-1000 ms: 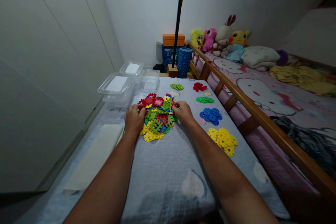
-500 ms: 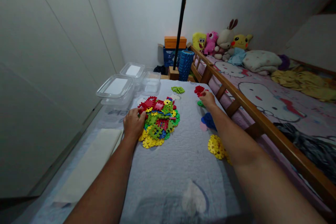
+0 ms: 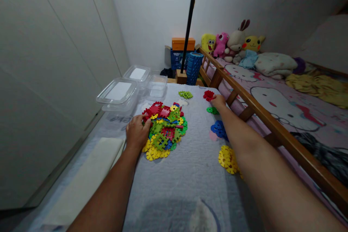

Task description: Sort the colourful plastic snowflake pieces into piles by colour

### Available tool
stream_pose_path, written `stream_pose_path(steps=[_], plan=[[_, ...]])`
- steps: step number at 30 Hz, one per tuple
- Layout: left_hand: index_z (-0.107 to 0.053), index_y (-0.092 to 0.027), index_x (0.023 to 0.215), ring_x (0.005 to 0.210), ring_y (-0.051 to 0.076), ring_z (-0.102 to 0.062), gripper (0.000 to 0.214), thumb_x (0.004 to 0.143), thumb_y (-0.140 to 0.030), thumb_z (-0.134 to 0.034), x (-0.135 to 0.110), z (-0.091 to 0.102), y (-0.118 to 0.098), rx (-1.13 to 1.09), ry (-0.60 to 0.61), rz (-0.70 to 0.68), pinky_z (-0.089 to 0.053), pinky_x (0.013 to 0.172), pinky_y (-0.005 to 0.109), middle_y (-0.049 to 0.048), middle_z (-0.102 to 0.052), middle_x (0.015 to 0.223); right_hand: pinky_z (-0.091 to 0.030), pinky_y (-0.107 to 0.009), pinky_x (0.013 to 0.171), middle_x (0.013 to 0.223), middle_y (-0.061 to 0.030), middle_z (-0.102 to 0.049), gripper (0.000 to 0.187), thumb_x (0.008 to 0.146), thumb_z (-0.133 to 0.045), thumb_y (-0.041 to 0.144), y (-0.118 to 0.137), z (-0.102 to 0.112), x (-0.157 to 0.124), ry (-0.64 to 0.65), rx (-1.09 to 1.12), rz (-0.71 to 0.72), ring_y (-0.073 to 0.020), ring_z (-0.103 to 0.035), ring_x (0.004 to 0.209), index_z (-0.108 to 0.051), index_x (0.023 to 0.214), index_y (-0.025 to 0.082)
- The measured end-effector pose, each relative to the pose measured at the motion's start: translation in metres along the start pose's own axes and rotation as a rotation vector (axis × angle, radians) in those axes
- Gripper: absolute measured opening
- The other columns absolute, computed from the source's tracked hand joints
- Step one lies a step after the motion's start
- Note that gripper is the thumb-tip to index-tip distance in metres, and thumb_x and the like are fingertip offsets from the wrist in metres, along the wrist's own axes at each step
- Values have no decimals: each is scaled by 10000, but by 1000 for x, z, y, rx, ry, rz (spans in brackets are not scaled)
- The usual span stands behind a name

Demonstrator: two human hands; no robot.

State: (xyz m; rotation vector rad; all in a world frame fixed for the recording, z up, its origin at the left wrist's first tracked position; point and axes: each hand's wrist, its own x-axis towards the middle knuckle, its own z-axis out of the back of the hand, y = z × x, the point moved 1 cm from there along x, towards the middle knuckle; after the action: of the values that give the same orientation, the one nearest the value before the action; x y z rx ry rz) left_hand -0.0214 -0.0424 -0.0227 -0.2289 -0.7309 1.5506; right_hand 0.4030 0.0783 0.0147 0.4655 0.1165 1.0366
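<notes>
The fingers of your right hand (image 3: 219, 102) were bent at the near right edge of the red pile (image 3: 208, 95); whether they pinched a piece there or had let go, I could not tell. Your left hand (image 3: 137, 130) lay against the left edge of the mixed heap (image 3: 168, 130), its fingers loosely curled beside red pieces, and no firm grasp could be made out. That heap of interlocking plastic pieces, notched discs and square lattices in several colours, sat near the middle of the cloth-covered counter (image 3: 176, 181).

Down the right side, toward you, came the green pile (image 3: 212, 110), the blue pile (image 3: 218, 129) and the yellow pile (image 3: 227, 157), the last two partly behind your right forearm. The lime-green pile (image 3: 185, 95) lay beyond the heap. Lidded clear containers (image 3: 117, 92) stood at the far left.

The step in hand appeared to be sorting by colour, with a red piece being delivered. The next move seemed to call for a clean release without scattering the red pile, then a return to the heap for another single piece.
</notes>
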Motion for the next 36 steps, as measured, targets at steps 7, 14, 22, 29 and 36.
stream_pose_path(steps=[7,14,22,29,36], plan=[[-671,-221,1159,1240,297,-596,345,957,-406,-461,-1,2,-4,0,5,10,-428,1095,472,105,-689,1265,-525,-303,755,930,-86,-763,188,676,-673,136,0,-8,3,-67,44,26,-247,-703,903,-724,851,182],[-673,-229,1159,1251,296,-594,333,952,-397,-475,-1,2,-5,2,-5,12,-427,1095,467,108,-685,1277,-506,-307,812,894,-68,-743,186,695,-647,118,-2,-8,-1,-79,30,100,-208,-657,860,-689,859,195],[-667,-220,1165,1239,303,-598,336,945,-401,-488,0,2,-4,14,15,17,-425,1091,474,111,-689,1263,-470,-291,948,1102,-91,-763,360,793,-569,108,14,-17,-12,82,-57,375,-201,-661,1015,-780,1079,171],[-667,-223,1169,1249,301,-592,338,944,-405,-493,0,1,-2,12,12,14,-423,1095,475,110,-685,1281,-475,-383,962,1222,-179,-676,339,852,-589,162,17,-21,-16,119,-243,294,-291,-628,1101,-783,1129,181],[-664,-226,1153,1238,302,-600,327,948,-399,-478,-1,2,-4,15,11,13,-428,1089,467,107,-691,1259,-457,-415,1007,1280,-184,-629,451,856,-606,159,26,-16,-29,95,-174,237,-334,-599,1166,-727,1289,204]])
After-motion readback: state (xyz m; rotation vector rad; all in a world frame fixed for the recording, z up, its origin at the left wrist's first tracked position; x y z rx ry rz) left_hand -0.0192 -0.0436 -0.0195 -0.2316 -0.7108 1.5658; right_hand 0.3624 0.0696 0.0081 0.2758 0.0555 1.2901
